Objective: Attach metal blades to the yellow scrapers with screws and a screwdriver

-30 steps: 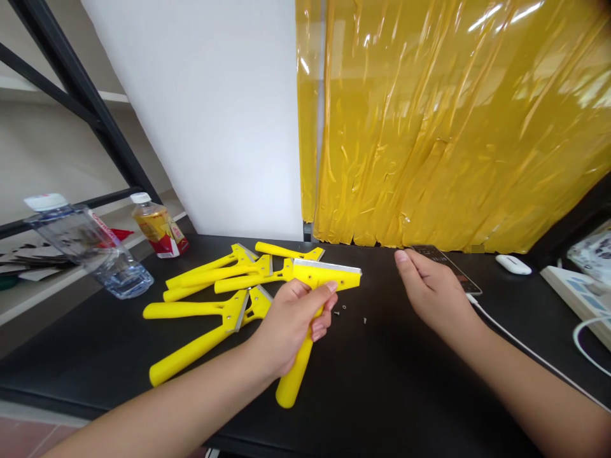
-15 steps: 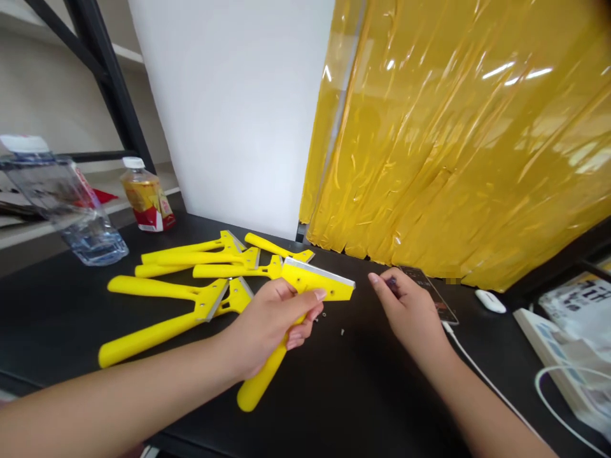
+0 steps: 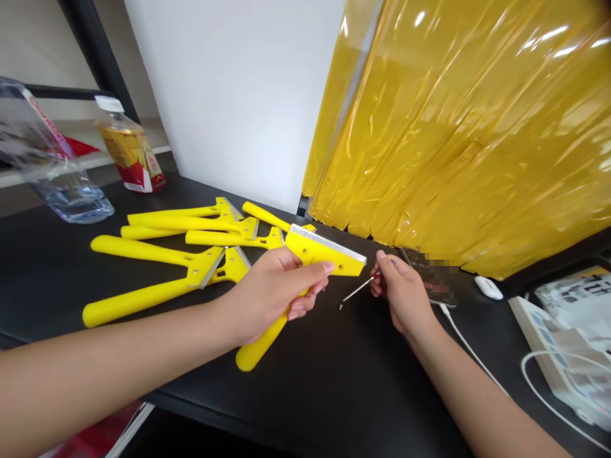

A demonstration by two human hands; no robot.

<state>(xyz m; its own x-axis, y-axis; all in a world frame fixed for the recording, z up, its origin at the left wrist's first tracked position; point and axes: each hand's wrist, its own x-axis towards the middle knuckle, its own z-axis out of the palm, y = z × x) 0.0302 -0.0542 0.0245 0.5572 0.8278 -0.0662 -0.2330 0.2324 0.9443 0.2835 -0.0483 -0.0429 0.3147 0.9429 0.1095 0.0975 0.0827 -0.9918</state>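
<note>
My left hand is closed round a yellow scraper, its thumb on the head below a silvery blade edge. Two small holes show in that head, and the handle slants down toward me. In my right hand, fingers pinch a small screwdriver whose thin metal shaft points down and left. At the shaft's tip is a tiny screw; whether it is on the tip or lying on the table I cannot tell. Several more yellow scrapers lie in a loose group left of my left hand.
A clear water bottle and a drink bottle with a red and yellow label stand at the left. Behind the black table are a white panel and yellow film. A phone, white cable, earbud case and power strip lie right.
My right hand has turned, so the screwdriver's shaft now shows, its tip at the tiny screw. The left hand keeps its hold on the scraper. The whole view has shifted.
</note>
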